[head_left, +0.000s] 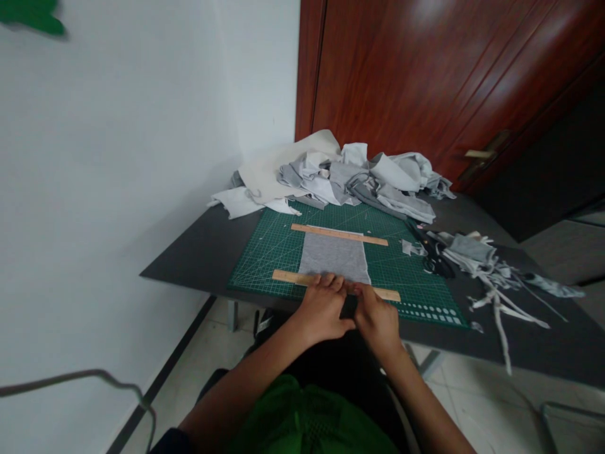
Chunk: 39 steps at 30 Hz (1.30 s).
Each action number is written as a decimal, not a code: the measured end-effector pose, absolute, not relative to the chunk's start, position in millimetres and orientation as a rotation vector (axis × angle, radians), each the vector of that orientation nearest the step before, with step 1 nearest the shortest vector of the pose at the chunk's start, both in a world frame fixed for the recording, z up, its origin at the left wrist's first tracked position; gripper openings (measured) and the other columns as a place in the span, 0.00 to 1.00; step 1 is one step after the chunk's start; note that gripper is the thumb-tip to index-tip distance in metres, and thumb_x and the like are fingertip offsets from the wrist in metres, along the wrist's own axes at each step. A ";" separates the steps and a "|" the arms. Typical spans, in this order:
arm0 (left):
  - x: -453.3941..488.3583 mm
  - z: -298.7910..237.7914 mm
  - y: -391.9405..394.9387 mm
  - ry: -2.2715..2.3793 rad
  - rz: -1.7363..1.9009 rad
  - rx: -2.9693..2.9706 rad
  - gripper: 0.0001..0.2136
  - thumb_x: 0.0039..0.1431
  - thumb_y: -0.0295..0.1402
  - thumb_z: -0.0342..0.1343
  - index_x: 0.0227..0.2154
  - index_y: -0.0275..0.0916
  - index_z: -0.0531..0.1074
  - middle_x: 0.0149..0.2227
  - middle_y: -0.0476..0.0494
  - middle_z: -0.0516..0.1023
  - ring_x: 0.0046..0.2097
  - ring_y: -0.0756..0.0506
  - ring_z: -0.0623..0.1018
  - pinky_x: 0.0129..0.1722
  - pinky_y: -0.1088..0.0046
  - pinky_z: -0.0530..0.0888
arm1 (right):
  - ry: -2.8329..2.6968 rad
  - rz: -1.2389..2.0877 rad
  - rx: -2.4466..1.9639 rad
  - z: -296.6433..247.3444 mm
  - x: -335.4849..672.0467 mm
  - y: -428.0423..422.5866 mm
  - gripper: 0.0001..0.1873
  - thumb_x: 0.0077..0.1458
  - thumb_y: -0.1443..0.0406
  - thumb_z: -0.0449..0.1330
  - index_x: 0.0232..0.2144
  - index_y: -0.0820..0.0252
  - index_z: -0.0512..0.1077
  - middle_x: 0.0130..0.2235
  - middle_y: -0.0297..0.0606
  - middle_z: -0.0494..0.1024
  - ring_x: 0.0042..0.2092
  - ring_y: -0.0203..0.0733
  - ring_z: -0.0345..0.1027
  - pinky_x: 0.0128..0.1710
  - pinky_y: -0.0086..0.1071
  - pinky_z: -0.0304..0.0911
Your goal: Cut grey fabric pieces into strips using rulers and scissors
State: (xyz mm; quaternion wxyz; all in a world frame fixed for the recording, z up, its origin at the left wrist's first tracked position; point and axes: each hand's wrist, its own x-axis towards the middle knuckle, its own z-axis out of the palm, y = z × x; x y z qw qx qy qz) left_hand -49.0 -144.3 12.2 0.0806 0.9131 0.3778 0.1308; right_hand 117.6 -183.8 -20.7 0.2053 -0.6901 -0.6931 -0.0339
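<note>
A piece of grey fabric (333, 257) lies flat on the green cutting mat (255, 252). One wooden ruler (377, 240) lies across its far edge, and a second wooden ruler (284, 276) crosses its near edge. My left hand (326, 310) rests on the near ruler, fingers laid over it and thumb stretched out to the side. Beside it my right hand (377, 318) is closed, its fingers curled at the ruler's near edge. Whatever those fingers hold is hidden.
Heaped grey and white cloth (340, 176) lines the back of the dark table (189, 252). To the right are black-handled scissors (439, 263), a small scrap (412, 248) and a tangle of fabric strips (486, 271). A white wall (142, 126) and a wooden door (401, 82) stand behind.
</note>
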 end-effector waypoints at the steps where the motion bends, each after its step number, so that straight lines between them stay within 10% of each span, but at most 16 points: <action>1: -49.3 13.7 -142.8 1.135 0.393 2.719 0.28 0.60 0.48 0.60 0.59 0.39 0.71 0.62 0.37 0.72 0.65 0.34 0.67 0.66 0.48 0.61 | -1.933 -0.094 -1.926 -19.8 117.9 -183.4 0.16 0.65 0.71 0.46 0.47 0.62 0.72 0.38 0.45 0.85 0.33 0.46 0.80 0.29 0.31 0.59; 16: -97.4 -1.4 -76.0 1.221 0.737 2.515 0.06 0.63 0.28 0.61 0.30 0.39 0.80 0.35 0.46 0.79 0.41 0.44 0.76 0.46 0.67 0.70 | -1.896 -0.388 -1.796 -30.2 115.3 -182.0 0.13 0.68 0.70 0.49 0.43 0.64 0.74 0.32 0.41 0.84 0.26 0.38 0.75 0.25 0.30 0.49; 39: -138.1 5.8 -53.8 1.058 0.564 2.225 0.10 0.58 0.21 0.58 0.32 0.39 0.84 0.34 0.45 0.83 0.39 0.46 0.79 0.44 0.71 0.71 | -1.928 -0.507 -1.722 -30.0 114.7 -182.4 0.13 0.70 0.69 0.49 0.43 0.65 0.74 0.36 0.42 0.86 0.28 0.38 0.77 0.25 0.30 0.54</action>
